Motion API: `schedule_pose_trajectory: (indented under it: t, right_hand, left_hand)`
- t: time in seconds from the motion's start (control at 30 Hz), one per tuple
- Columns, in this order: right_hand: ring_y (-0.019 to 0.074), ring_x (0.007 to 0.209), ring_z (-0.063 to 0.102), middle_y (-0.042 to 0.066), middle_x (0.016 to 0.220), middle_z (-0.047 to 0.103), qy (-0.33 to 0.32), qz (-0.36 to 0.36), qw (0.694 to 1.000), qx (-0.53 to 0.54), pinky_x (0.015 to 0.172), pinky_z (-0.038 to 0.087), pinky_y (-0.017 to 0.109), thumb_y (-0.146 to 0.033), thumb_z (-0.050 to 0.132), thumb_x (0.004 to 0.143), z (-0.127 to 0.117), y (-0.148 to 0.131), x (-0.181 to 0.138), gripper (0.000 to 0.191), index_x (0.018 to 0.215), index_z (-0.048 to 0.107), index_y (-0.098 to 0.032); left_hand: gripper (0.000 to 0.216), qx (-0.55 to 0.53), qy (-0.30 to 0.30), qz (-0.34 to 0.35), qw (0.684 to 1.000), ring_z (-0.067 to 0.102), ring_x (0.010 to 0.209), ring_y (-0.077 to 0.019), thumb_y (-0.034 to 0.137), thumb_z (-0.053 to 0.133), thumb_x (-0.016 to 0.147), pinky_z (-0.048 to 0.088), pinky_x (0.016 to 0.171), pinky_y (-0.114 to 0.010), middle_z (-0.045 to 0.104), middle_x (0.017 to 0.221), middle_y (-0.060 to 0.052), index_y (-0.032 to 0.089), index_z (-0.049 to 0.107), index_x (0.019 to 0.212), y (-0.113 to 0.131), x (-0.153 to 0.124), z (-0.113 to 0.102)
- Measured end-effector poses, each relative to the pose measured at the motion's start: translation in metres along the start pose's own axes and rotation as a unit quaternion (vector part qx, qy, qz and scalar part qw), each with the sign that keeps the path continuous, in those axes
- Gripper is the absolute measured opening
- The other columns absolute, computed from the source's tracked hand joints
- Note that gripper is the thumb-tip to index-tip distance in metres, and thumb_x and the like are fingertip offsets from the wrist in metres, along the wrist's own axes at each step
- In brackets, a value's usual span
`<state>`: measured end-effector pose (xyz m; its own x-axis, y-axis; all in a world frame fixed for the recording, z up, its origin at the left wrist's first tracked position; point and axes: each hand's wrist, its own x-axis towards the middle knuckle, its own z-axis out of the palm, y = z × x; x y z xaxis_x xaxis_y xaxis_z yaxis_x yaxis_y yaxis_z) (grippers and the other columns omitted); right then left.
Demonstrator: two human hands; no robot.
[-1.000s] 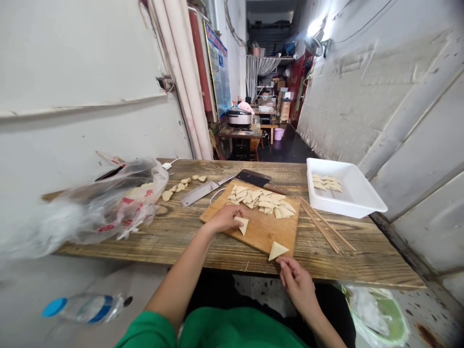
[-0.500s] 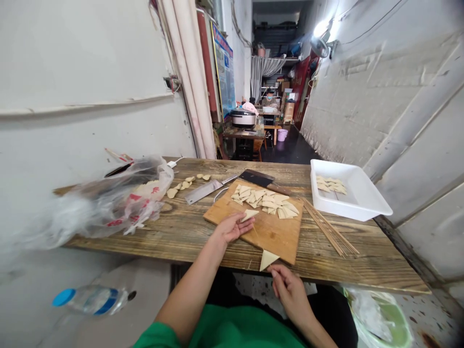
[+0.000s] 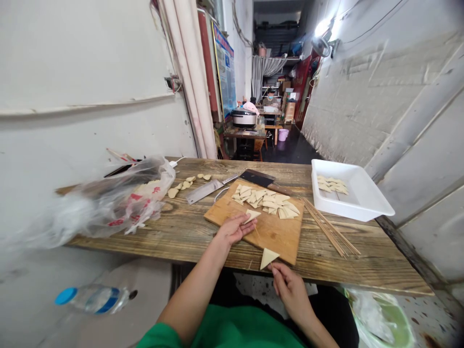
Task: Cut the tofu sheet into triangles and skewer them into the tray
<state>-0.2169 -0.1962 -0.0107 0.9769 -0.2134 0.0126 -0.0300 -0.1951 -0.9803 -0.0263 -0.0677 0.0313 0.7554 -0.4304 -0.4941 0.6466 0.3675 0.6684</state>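
My left hand [image 3: 235,228] pinches a pale tofu triangle [image 3: 252,214] over the near left part of the wooden cutting board [image 3: 275,232]. My right hand [image 3: 288,287] is closed on a thin bamboo skewer at the board's near edge, with another triangle [image 3: 268,257] threaded on it. The skewer's tip points up toward the left hand's piece. A pile of cut triangles [image 3: 268,201] lies at the board's far side.
Loose skewers [image 3: 329,227] lie right of the board. A white tray [image 3: 362,198] with several pieces sits far right. Two cleavers [image 3: 206,190] [image 3: 259,178] lie behind the board. A plastic bag [image 3: 119,200] is at left, a water bottle [image 3: 92,298] below, a green-lined bin [image 3: 384,319] lower right.
My right hand drew back toward me, carrying the skewered triangle off the board's near edge. My left hand turned its triangle and lifted it slightly toward the skewer's tip.
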Motion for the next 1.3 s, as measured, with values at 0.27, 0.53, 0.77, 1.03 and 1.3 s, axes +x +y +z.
schedule_pose_trajectory:
  t: [0.27, 0.53, 0.77, 1.03, 1.3]
  right_hand:
    - [0.0103, 0.043, 0.038, -0.005, 0.047, 0.041, 0.007, -0.005, 1.0, -0.01, 0.043, 0.031, 0.021, -0.053, 0.044, 0.086, -0.001, -0.003, 0.002, 0.044, 0.093, 0.064, -0.014]
    - [0.0099, 0.043, 0.036, -0.006, 0.047, 0.038, 0.002, 0.003, 1.0, -0.006, 0.043, 0.028, 0.021, -0.052, 0.044, 0.086, -0.002, -0.003, 0.0, 0.045, 0.094, 0.063, -0.013]
    - [0.0099, 0.04, 0.037, -0.006, 0.044, 0.039, 0.01, -0.019, 1.0, -0.013, 0.041, 0.029, 0.021, -0.053, 0.044, 0.086, -0.002, -0.002, 0.003, 0.045, 0.093, 0.065, -0.014]
    - [0.0097, 0.041, 0.037, -0.005, 0.045, 0.039, 0.014, -0.016, 1.0, -0.01, 0.041, 0.029, 0.021, -0.05, 0.044, 0.087, -0.001, 0.0, 0.003, 0.043, 0.095, 0.065, -0.013]
    - [0.0099, 0.041, 0.039, -0.005, 0.046, 0.04, 0.018, -0.026, 0.999, -0.014, 0.042, 0.031, 0.021, -0.048, 0.044, 0.088, 0.001, 0.001, 0.0, 0.043, 0.096, 0.065, -0.012]
  left_hand:
    - [0.004, 0.007, 0.001, 0.004, 1.0, 0.069, 0.072, -0.0178, 0.006, 0.056, 0.082, 0.058, 0.068, -0.028, 0.069, 0.077, -0.012, 0.009, 0.057, 0.084, -0.003, 0.0, 0.001]
    - [0.007, 0.009, 0.004, 0.005, 1.0, 0.069, 0.071, -0.0189, 0.004, 0.057, 0.08, 0.057, 0.065, -0.029, 0.068, 0.076, -0.01, 0.01, 0.054, 0.081, -0.005, -0.002, 0.004]
    - [0.012, 0.017, -0.018, 0.008, 1.0, 0.069, 0.071, -0.0188, 0.004, 0.064, 0.076, 0.057, 0.066, -0.028, 0.069, 0.077, -0.011, 0.01, 0.055, 0.08, -0.009, -0.005, 0.005]
    - [0.009, 0.043, -0.045, 0.051, 0.997, 0.069, 0.07, -0.0181, 0.016, 0.057, 0.085, 0.057, 0.061, -0.026, 0.069, 0.08, -0.013, 0.007, 0.06, 0.086, -0.009, -0.009, 0.012]
    - [0.011, -0.01, -0.028, 0.084, 0.996, 0.066, 0.074, -0.0142, 0.012, 0.059, 0.082, 0.058, 0.07, -0.028, 0.068, 0.086, -0.009, 0.009, 0.064, 0.092, -0.016, -0.005, 0.019]
